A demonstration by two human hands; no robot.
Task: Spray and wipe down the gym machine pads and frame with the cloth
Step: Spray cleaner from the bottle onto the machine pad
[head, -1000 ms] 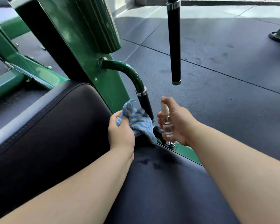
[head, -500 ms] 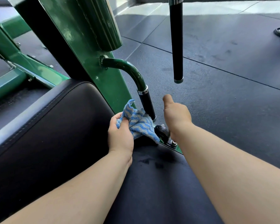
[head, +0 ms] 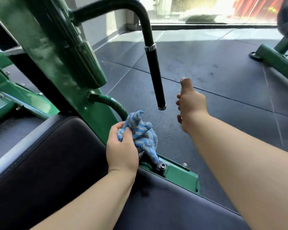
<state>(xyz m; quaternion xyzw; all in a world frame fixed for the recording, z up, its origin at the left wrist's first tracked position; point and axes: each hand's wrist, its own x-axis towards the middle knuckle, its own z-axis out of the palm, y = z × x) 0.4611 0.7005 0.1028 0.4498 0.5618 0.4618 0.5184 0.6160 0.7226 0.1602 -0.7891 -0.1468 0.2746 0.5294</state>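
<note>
In the head view, the black grip (head: pixel 156 80) hangs from a curved bar in the upper middle. Its lower end stands free, with open floor on its right before the right hand (head: pixel 191 105). The left hand (head: pixel 123 148) sits at the centre against the edge of the green frame (head: pixel 56 52), pinching the blue striped cloth (head: pixel 141 131) between thumb and fingers. The cloth bunches over the lower bent bar and trails down to the green bracket beside a bolt (head: pixel 162 166).

The right hand shows its back, thumb raised and fingers curled inward. Whether they close on anything I cannot tell, as the palm side is hidden. The lower bar's grip is covered by the cloth. Both forearms run off the bottom edge.

The black back pad (head: pixel 48 155) fills the lower left and the seat pad (head: pixel 173 205) the lower middle. Dark rubber floor tiles (head: pixel 223 72) reach to a bright window (head: pixel 206 10) at the top. Another green machine base (head: pixel 276 58) stands at the right edge.
</note>
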